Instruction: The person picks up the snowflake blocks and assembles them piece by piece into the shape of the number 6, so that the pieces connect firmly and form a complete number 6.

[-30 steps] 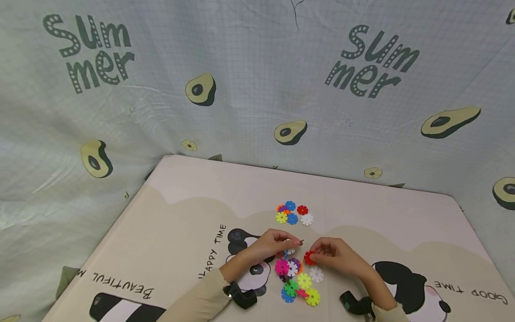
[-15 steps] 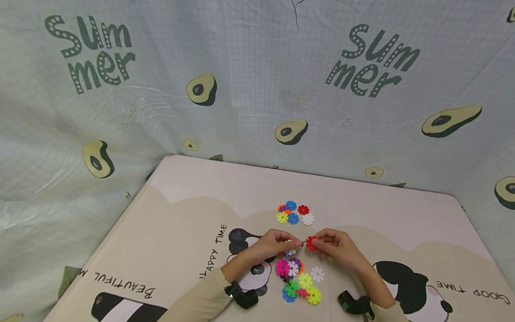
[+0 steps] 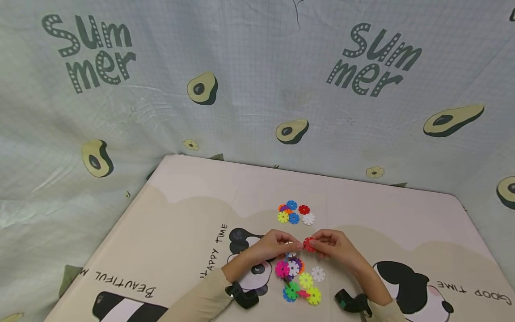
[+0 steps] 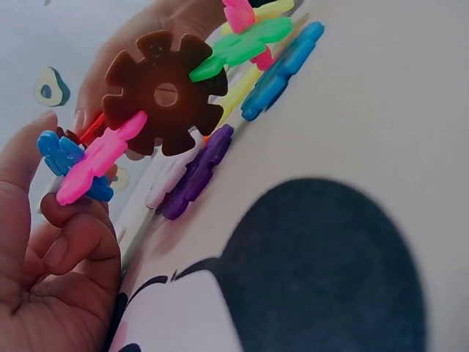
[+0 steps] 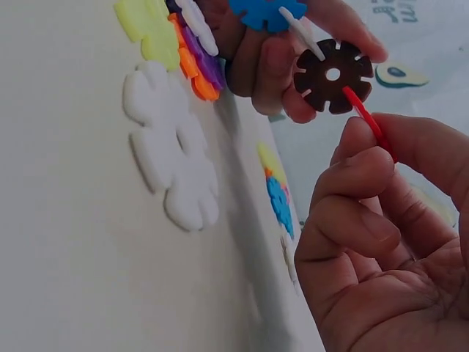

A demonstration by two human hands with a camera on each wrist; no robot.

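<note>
My left hand [image 3: 277, 243] pinches one end of a chain of slotted plastic snowflake discs. At that end, a small brown disc [image 5: 334, 75] joins a white piece and a blue disc [image 5: 267, 13]. Between thumb and fingertips of my right hand [image 3: 335, 248] is a red snowflake disc [image 3: 309, 244], its edge meeting a slot of the brown disc in the right wrist view. Further along the chain, the left wrist view shows a pink disc [image 4: 102, 158], a larger-looking brown disc [image 4: 146, 73] and a green disc [image 4: 245, 48]. My left fingers partly hide the held end.
A loose white disc [image 3: 318, 273] and a yellow disc [image 3: 306, 280] lie below my hands. Behind them sits a small group of discs, including a dark red disc [image 3: 304, 209] and a blue disc [image 3: 294, 218]. The tabletop [image 3: 193, 241] carries printed pandas; a patterned curtain [image 3: 241, 112] hangs behind.
My right hand has lifted the red disc up and away from me, then left to the brown disc at the left fingertips. The left hand has stayed nearly still.
</note>
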